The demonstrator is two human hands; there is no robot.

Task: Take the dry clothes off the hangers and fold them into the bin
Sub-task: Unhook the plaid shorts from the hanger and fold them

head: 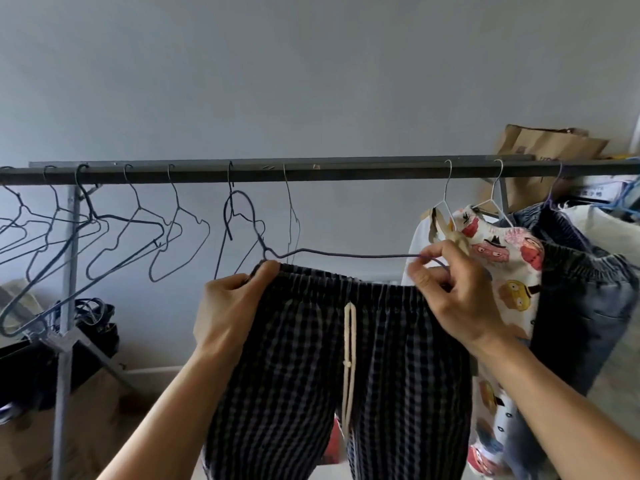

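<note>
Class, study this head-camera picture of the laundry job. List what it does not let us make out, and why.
Bin: nowhere in the head view, out of frame.
Checked trousers: leg ends cut off by the bottom edge, head view.
Hanger: right end hidden behind the right hand.
Box behind the rail: lettering too small and blurred to read.

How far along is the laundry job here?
Done, apparently: several bare hangers on the rail, at left. In hand: left hand grips the checked trousers by the waistband, right hand pinches their hanger. Left: printed garment and denim hang at right; no bin in view.
</note>
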